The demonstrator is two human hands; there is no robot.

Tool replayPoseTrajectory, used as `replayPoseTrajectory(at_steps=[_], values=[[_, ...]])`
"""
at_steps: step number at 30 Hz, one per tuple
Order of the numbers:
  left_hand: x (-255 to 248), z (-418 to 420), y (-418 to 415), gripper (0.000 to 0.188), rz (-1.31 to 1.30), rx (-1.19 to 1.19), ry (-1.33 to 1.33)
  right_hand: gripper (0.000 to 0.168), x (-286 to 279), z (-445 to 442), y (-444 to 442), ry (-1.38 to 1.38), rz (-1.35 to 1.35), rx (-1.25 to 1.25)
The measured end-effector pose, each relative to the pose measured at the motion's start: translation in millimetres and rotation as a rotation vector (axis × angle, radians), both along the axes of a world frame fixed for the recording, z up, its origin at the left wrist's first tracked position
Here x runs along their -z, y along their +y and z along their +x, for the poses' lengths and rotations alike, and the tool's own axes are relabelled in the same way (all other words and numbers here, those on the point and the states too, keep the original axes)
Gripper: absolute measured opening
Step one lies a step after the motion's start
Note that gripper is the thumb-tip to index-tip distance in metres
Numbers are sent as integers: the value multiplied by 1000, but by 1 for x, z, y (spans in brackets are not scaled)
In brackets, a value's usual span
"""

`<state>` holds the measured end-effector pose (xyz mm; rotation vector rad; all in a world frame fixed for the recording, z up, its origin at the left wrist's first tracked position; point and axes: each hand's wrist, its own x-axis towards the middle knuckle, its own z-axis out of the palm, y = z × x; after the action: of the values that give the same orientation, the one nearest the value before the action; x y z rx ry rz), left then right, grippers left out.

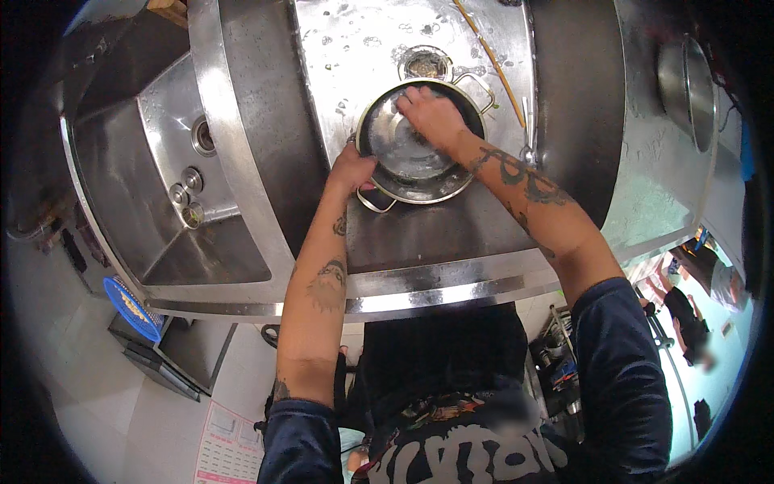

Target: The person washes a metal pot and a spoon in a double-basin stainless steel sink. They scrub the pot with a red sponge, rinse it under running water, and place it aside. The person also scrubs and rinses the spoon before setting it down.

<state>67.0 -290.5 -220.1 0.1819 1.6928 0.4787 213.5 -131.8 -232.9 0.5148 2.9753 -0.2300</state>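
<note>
A wide, shallow metal pot (pixel 390 136) with two loop handles sits tilted in the right-hand steel sink basin (pixel 357 66), below the drain (pixel 426 65). Its inside is wet and streaked. My left hand (pixel 352 169) grips the pot's left rim, just above the lower handle. Inside the pot, the fingers of my right hand (pixel 432 115) are bent against the inner surface; whether they hold a scrubber is hidden. A long thin wooden stick (pixel 493 60) and a metal spoon-like utensil (pixel 529 133) lie along the basin's right side.
The left sink basin (pixel 163 242) contains a drain (pixel 204 135) and several small round metal pieces (pixel 191 179). On the right counter stands a large metal bowl (pixel 686 91). A blue basket (pixel 133 308) is beside the sink at lower left. Another person (pixel 686 314) appears at far right.
</note>
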Motion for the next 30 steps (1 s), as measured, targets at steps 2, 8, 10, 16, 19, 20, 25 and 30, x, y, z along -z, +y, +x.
replayPoseTrajectory(at_steps=[2, 8, 10, 16, 19, 20, 25, 30], values=[[-1, 3, -1, 46, 12, -41, 5, 17, 16, 9, 6, -19, 137, -66], [4, 10, -7, 41, -39, -32, 115, 26, -6, 31, -29, -824, -414, -131], [2, 14, -3, 38, -8, 58, 176, 31, 27, 24, -62, -804, -767, -326], [10, 7, -4, 35, 32, 39, 149, 16, 42, -36, -94, 369, -1265, 728], [2, 2, -6, 35, 16, 39, 210, 12, 24, 10, -92, -129, -1138, 123], [1, 2, -5, 34, 3, 46, 236, 19, 22, 34, -80, -329, -931, -32], [-6, 11, -3, 31, -4, 60, 257, 35, -57, 55, -20, -822, -178, -436], [8, 9, -10, 30, 1, 136, 334, 63, -59, 38, -80, -531, -1107, -96]])
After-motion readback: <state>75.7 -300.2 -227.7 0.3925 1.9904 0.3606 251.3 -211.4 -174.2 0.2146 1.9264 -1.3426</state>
